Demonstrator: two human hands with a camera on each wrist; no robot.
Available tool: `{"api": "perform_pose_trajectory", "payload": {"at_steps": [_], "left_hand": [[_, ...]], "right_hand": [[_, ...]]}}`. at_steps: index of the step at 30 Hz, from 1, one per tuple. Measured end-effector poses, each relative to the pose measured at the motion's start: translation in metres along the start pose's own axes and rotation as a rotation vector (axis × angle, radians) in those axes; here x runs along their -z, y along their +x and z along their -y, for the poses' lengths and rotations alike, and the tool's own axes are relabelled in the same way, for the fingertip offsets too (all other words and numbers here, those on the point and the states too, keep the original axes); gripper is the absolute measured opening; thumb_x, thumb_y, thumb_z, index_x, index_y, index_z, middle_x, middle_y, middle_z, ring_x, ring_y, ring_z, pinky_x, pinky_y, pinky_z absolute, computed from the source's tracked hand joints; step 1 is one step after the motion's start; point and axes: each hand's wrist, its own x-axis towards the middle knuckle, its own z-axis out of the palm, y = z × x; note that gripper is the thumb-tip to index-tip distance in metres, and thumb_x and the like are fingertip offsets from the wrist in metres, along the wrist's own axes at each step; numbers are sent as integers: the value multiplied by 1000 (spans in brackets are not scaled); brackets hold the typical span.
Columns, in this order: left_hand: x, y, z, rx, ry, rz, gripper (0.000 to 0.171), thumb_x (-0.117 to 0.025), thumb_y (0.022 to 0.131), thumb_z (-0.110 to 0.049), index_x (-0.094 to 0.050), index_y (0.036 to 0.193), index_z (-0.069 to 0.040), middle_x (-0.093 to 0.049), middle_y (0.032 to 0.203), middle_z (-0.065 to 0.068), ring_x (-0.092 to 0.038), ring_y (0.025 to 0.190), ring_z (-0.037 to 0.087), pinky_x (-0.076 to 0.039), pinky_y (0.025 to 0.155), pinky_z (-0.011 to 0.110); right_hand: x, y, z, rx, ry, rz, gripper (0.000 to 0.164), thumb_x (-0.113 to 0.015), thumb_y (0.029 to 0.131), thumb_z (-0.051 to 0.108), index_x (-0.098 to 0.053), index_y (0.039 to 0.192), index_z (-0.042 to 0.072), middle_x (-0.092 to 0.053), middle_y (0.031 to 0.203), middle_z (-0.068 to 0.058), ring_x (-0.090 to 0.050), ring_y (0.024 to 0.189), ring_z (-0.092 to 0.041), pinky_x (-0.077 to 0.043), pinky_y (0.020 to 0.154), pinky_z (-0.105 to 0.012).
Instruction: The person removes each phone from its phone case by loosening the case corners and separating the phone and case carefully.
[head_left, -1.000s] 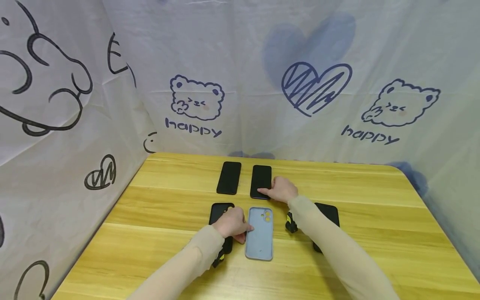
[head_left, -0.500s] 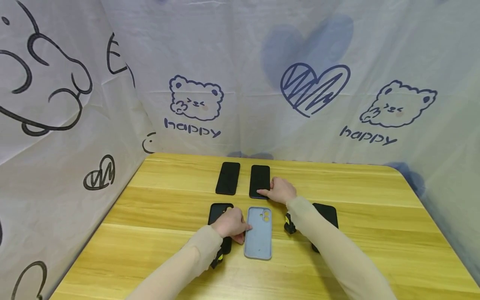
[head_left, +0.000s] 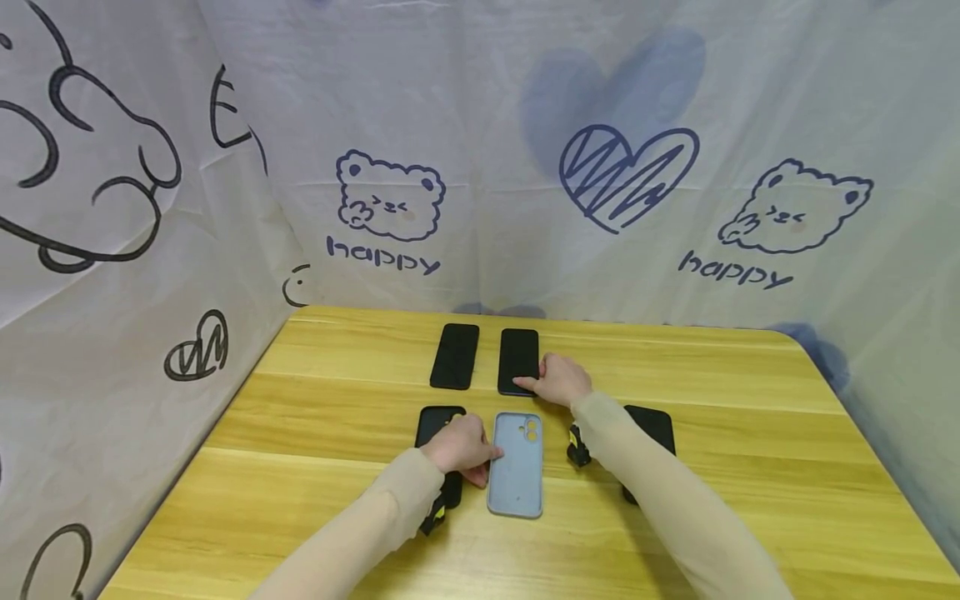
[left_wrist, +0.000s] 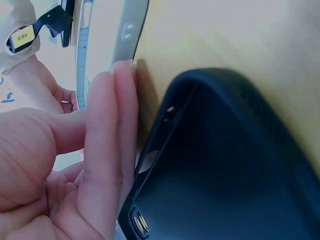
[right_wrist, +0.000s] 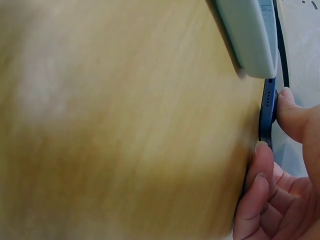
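A light blue phone case (head_left: 516, 487) lies open side up on the table, camera cutout at the far end. My left hand (head_left: 459, 444) pinches its left edge, thumb over the rim and fingers (left_wrist: 102, 135) along the outer side wall. Farther back lies a dark phone (head_left: 517, 354), screen up. At its near right corner my right hand (head_left: 561, 381) grips it, thumb on the screen and fingers (right_wrist: 260, 165) at the side edge. Under the left wrist sits a black phone case (head_left: 432, 427), partly hidden; its hollow inside (left_wrist: 225, 165) shows in the left wrist view.
Another dark phone (head_left: 454, 357) lies left of the gripped one. A black flat case or phone (head_left: 654, 423) is partly covered by the right forearm. The wooden table (head_left: 750, 467) meets hanging printed cloth (head_left: 510, 250) at the back and sides.
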Motion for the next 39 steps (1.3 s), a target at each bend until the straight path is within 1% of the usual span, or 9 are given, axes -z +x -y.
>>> {"api": "perform_pose_trajectory", "payload": {"at_steps": [4,11,17,21,24,28,32,36,39], "left_hand": [[1,0,0,3,-5,-4,35,-70,96,-21,-69,65,-3,-68,54,7,-68,48,15,-58,55,27],[5,-3,-7,-35,97,-95,45,-68,98,-29,-68,60,-4,-67,52,7,-69,49,18,-52,53,23],[6,-1,-25,-151,193,-253,60,-62,101,-32,-43,47,-15,-41,41,-5,-42,39,10,-31,41,21],[-3,2,-43,-190,193,-319,43,-63,100,-33,-53,65,-12,-49,57,-2,-44,48,12,-34,44,22],[-15,5,-58,-210,207,-335,30,-63,100,-36,-65,96,-6,-66,78,5,-54,59,13,-44,53,25],[-33,11,-78,-249,204,-333,41,-63,100,-37,-64,122,-3,-74,105,12,-63,70,16,-53,63,29],[-50,16,-96,-278,217,-321,49,-64,100,-38,-60,132,-1,-71,122,15,-72,94,25,-60,77,34],[-69,19,-116,-247,279,-282,59,-63,99,-45,-55,138,-1,-68,130,14,-70,111,26,-59,89,34],[-85,21,-130,-199,311,-238,66,-62,97,-52,-53,140,-2,-66,130,11,-68,110,24,-58,88,32]], "right_hand": [[3,-2,0,-12,59,26,50,-70,89,57,-55,84,10,-52,67,-1,-49,59,-17,-37,56,-28],[27,-20,-11,-62,350,93,42,-59,101,43,-59,106,2,-69,81,-11,-68,65,-16,-56,63,-28],[55,-37,-34,-1,447,10,37,-51,106,31,-57,119,-3,-70,99,-24,-71,82,-31,-60,75,-38],[72,-50,-54,41,486,-60,36,-50,106,25,-56,125,-6,-68,108,-27,-70,97,-40,-60,85,-46],[82,-65,-72,62,455,-123,34,-50,106,22,-56,124,-7,-68,109,-27,-69,99,-40,-60,85,-46],[93,-87,-93,66,430,-186,32,-50,106,18,-56,123,-8,-66,110,-26,-67,100,-39,-61,84,-42],[97,-101,-108,73,421,-221,31,-51,105,17,-56,123,-8,-65,111,-26,-68,98,-37,-61,82,-38],[100,-111,-122,75,387,-246,30,-52,105,17,-57,123,-7,-66,110,-26,-68,96,-35,-61,78,-29],[103,-118,-131,73,365,-268,28,-53,104,15,-57,121,-7,-67,109,-26,-68,95,-37,-57,74,-18]]}}
